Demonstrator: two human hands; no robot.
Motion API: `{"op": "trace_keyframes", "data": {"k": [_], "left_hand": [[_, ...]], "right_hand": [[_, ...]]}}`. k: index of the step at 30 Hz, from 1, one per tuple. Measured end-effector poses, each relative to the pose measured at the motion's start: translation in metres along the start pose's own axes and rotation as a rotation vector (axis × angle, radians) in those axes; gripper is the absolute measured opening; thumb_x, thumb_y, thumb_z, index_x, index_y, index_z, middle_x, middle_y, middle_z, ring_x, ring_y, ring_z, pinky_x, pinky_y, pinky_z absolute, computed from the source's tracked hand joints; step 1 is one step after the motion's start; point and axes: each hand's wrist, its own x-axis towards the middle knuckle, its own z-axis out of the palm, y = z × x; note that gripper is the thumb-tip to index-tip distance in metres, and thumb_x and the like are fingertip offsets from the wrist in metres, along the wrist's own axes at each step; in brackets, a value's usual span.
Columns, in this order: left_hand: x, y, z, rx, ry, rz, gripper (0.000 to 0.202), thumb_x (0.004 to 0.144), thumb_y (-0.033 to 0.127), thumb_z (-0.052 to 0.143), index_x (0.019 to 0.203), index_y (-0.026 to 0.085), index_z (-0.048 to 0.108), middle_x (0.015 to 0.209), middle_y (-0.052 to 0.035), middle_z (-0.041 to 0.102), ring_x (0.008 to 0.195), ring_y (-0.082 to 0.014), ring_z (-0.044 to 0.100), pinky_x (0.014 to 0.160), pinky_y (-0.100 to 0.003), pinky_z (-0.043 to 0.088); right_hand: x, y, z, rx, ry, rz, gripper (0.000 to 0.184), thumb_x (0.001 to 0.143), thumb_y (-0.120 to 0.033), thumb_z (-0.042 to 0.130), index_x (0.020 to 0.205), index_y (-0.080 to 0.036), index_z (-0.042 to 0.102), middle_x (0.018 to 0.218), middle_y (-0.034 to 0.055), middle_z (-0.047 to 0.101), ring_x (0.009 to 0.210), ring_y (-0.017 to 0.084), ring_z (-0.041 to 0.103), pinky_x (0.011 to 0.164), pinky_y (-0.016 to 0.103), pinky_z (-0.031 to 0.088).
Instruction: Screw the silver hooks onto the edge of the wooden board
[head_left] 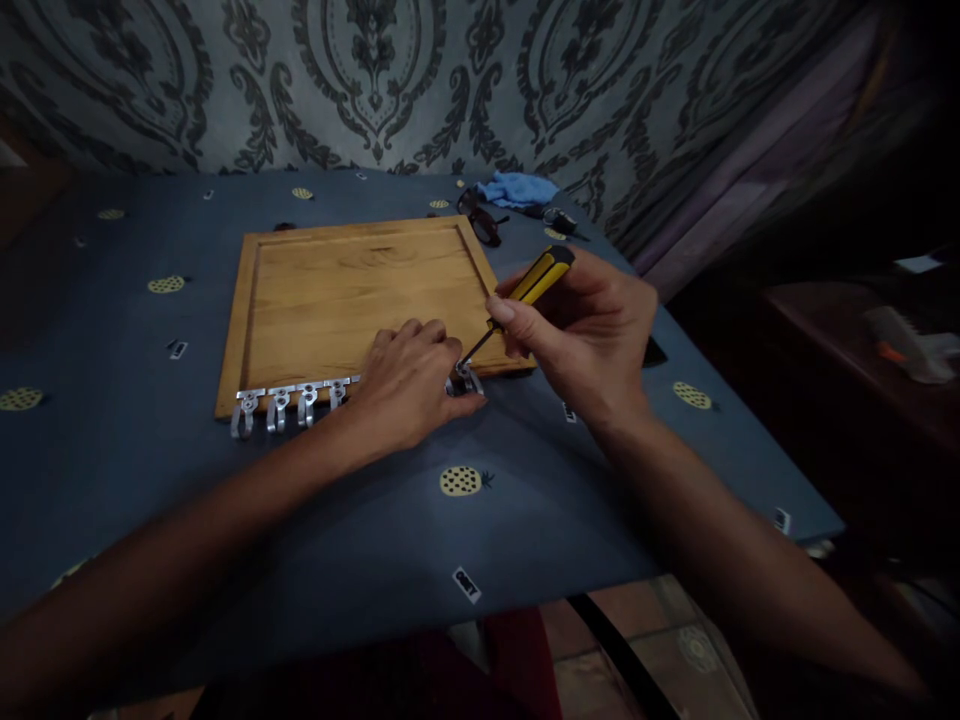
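A framed wooden panel point(360, 300) lies on the blue tablecloth. Along its near edge runs a metal hook rail point(300, 388) with several silver hooks hanging over the side. My left hand point(412, 385) is closed over the right part of this rail, its fingers resting on the wood and its thumb below the edge; it covers some of the hooks. In my right hand point(585, 330) is a yellow and black screwdriver point(541, 275), pinched by the handle and tilted. The screwdriver's tip meets the rightmost hook point(466, 375); any screw there is too small to make out.
Behind the panel's right corner lie sunglasses point(484, 218), a blue cloth point(517, 188) and a small dark object like keys point(559, 220). A dark flat object point(655, 352) shows partly behind my right hand. The patterned wall point(375, 90) borders the table's far side.
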Motion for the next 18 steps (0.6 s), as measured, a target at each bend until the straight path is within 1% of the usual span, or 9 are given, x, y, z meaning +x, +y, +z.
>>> {"op": "trace_keyframes", "data": {"k": [3, 5, 11, 18], "left_hand": [[0.0002, 0.0002, -0.0007, -0.005, -0.008, -0.001, 0.041, 0.094, 0.052, 0.066, 0.111, 0.016, 0.071, 0.119, -0.0126, 0.068, 0.117, -0.0330, 0.059, 0.095, -0.046, 0.047], [0.0000, 0.0002, -0.0008, -0.006, -0.006, -0.001, 0.041, 0.093, 0.052, 0.066, 0.112, 0.016, 0.071, 0.119, -0.0120, 0.068, 0.116, -0.0326, 0.059, 0.095, -0.045, 0.047], [-0.0010, 0.0002, -0.0002, 0.000, 0.007, 0.004, 0.039, 0.094, 0.052, 0.066, 0.110, 0.017, 0.070, 0.119, -0.0116, 0.067, 0.115, -0.0323, 0.059, 0.094, -0.045, 0.047], [-0.0009, 0.0009, -0.0013, -0.006, -0.010, -0.001, 0.041, 0.094, 0.052, 0.066, 0.111, 0.016, 0.070, 0.121, -0.0117, 0.067, 0.118, -0.0337, 0.059, 0.097, -0.048, 0.047]], "right_hand": [[-0.0012, -0.0023, 0.0035, -0.005, 0.108, -0.040, 0.029, 0.071, -0.049, 0.091, 0.073, -0.029, 0.070, 0.067, -0.0027, 0.062, 0.049, 0.012, 0.051, 0.042, 0.029, 0.049], [-0.0006, -0.0042, 0.0034, 0.006, 0.129, -0.054, 0.030, 0.071, -0.049, 0.091, 0.072, -0.028, 0.069, 0.067, -0.0027, 0.060, 0.049, 0.011, 0.050, 0.040, 0.028, 0.048], [-0.0007, -0.0033, 0.0022, -0.016, 0.059, -0.034, 0.032, 0.074, -0.051, 0.088, 0.073, -0.028, 0.066, 0.069, -0.0026, 0.058, 0.049, 0.011, 0.051, 0.041, 0.028, 0.049], [-0.0011, 0.0010, 0.0014, -0.041, 0.030, -0.023, 0.034, 0.074, -0.053, 0.087, 0.074, -0.027, 0.065, 0.068, -0.0024, 0.059, 0.048, 0.012, 0.050, 0.043, 0.029, 0.047]]}}
